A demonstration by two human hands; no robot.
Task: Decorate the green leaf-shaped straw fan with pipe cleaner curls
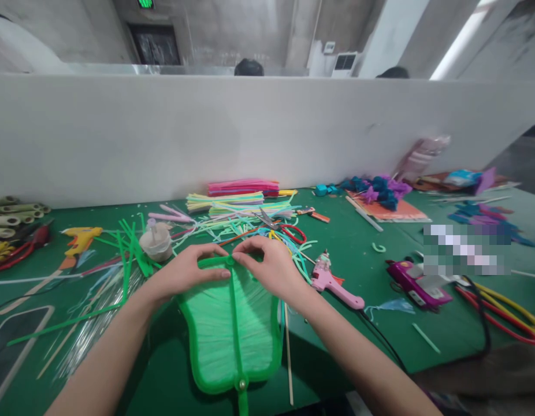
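Note:
A green hand fan (213,341) lies in front of me, with a fuzzy green rim, a rib down its middle and a small round bead near its lower end. My left hand (187,271) grips the fan's far edge, its thumb on the face and its fingers over the rim. At the top of the middle rib, the thumb and fingertips of my right hand (270,263) are pinched together against the rim. A small green knob or coil sits between the two hands. Whether the right fingertips hold a separate small piece is hidden.
Beyond my hands lie scissors (293,232) and bundled pipe cleaners (241,188). A pink glue gun (337,286) with a cord is on the right, a yellow glue gun (80,240) on the left. A phone (18,349) lies near left. A white partition (250,133) closes the back.

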